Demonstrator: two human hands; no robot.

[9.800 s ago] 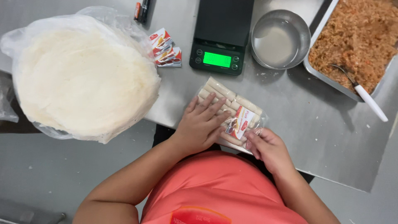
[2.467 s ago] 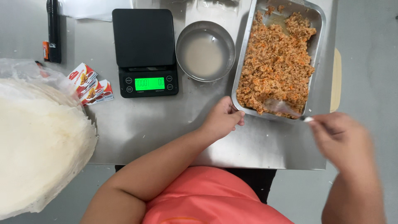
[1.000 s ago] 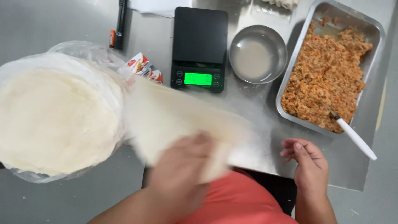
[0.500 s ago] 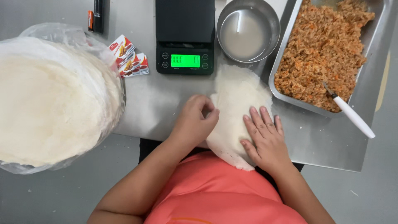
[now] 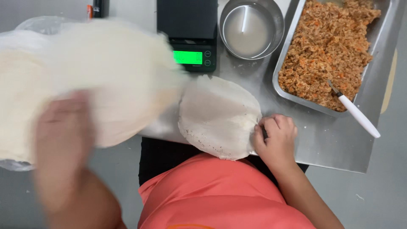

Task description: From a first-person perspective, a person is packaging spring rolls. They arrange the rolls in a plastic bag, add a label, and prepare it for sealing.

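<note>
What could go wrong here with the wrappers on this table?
The flat wrapper hangs over the table edge, pinned only by the right hand, so it might slide off or tear. The left hand lifts a second wrapper in a blur; that thin sheet could fold or rip.

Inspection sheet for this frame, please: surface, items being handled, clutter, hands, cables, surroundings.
Surface: steel table, a few crumbs near the tray.
Items handled: round wrapper lying flat at the table's near edge; second wrapper lifted, motion-blurred.
Clutter: black scale with lit green display; metal bowl of cloudy liquid; tray of orange filling with white-handled utensil; wrapper stack in plastic.
Hands: left hand blurred, holding the lifted wrapper; right hand pinching the flat wrapper's edge.
Cables: nothing seen.
Surroundings: grey floor.
</note>
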